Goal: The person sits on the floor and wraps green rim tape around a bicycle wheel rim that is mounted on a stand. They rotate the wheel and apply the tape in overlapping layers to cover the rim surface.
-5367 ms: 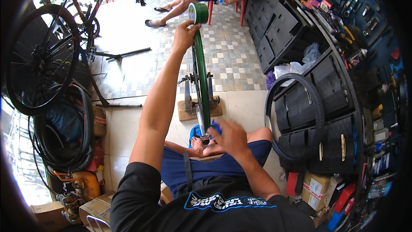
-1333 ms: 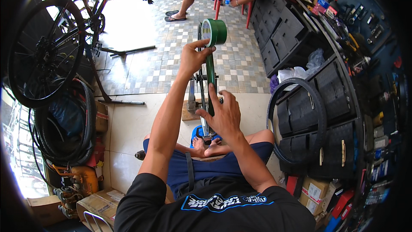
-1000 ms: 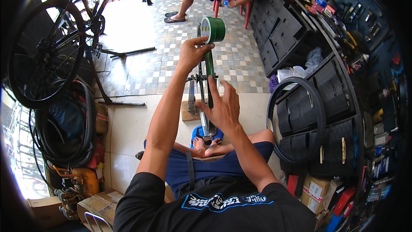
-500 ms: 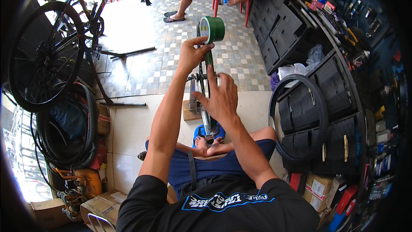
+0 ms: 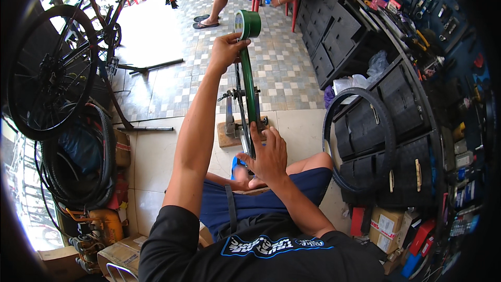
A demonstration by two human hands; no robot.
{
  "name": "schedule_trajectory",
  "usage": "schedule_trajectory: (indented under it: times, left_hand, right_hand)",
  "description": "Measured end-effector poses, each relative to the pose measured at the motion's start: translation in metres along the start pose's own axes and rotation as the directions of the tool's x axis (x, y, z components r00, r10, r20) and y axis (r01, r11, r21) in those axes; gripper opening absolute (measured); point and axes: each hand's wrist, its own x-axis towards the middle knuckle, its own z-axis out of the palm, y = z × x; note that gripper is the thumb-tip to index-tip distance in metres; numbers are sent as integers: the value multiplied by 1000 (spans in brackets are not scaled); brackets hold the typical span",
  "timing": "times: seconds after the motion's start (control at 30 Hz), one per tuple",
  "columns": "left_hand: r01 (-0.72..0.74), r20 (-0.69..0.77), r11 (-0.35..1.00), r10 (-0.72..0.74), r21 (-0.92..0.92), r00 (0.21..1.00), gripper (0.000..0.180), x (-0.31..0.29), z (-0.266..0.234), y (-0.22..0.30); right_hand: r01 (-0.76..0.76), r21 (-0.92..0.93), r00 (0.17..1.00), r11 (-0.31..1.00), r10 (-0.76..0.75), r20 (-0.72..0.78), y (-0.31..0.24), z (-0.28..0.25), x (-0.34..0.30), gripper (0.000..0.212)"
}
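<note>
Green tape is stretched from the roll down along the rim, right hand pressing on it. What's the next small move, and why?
Probably slide the right hand up the green tape toward the roll, pressing it down onto the rim. The left hand holds the roll at the top with the strip pulled taut, and only the lower end sits under the right hand's fingers.

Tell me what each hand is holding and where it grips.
Left hand holds the green tape roll by its side. Right hand presses the stretched green tape strip onto the wheel rim; no closed grip.
</note>
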Motion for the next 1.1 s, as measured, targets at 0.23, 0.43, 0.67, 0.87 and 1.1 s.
schedule_trajectory:
  times: [0.23, 0.43, 0.67, 0.87, 1.1]
  left_hand:
    - [8, 27, 1000, -8, -7, 1000, 45, -4, 1, 3]
    - [9, 11, 999, -9, 43, 1000, 44, -20, 2, -3]
    - [-54, -12, 998, 54, 26, 998, 37, -36, 8, -8]
    - [-44, -15, 997, 45, 62, 999, 36, -45, 6, -8]
    - [-47, -26, 995, 50, 84, 998, 37, -41, 8, -10]
  right_hand:
    - [30, 56, 987, 998, -21, -159, 5, 3, 27, 91]
    - [16, 53, 982, 998, -6, -191, 11, -3, 101, 91]
    - [-29, 69, 972, 997, 44, -232, 12, -2, 156, 93]
    - [-42, 79, 985, 996, 55, -165, 7, -8, 133, 93]
    - [-37, 93, 993, 995, 47, -108, 1, -12, 67, 94]
